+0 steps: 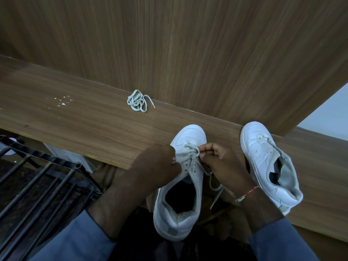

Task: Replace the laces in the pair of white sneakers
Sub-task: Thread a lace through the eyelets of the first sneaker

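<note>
The sneaker (180,204) I'm working on sits half on the bench (84,125), toe on the wood and heel hanging past the near edge. Its lace (190,155) crosses only the eyelets nearest the toe. The right hand (222,162) has its fingers (207,149) pinching a loop of that lace. The left hand (158,162) is curled against the sneaker's other side, and I cannot tell whether it pinches lace or upper. I judge that a hard tug could drag the half-supported sneaker off the edge, or pull the dangling lace end (216,193) out of its eyelet. I could also skip a hole. The second sneaker (263,157) stands just beside the right wrist, so a wide sweep could knock it. The spare lace (137,100) lies well apart, by the back panel (188,44).
</note>
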